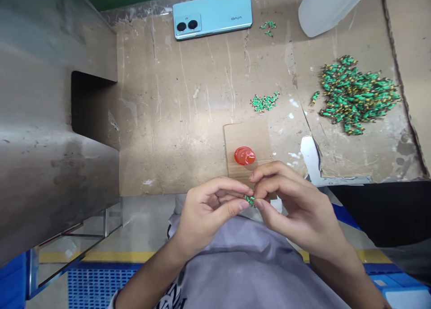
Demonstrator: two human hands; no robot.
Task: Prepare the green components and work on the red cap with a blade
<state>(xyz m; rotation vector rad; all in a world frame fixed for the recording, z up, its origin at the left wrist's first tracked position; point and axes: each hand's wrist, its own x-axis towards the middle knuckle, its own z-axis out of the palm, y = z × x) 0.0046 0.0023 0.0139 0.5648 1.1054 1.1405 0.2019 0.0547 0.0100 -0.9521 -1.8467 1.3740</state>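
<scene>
Centrally, near edge of the cardboard surface (168, 120): your left hand (208, 208) pinches a small green piece (249, 200) between thumb and forefinger; your right hand (298, 206) has thumb and fingertips closed on its other side. Red round object (244, 156) sits on a small board (234, 136) just beyond your fingers. Farther out, a small green cluster (264, 102); to your right, a large green-and-yellow heap (360, 93). Light-blue phone (215, 15) lies along the far edge.
</scene>
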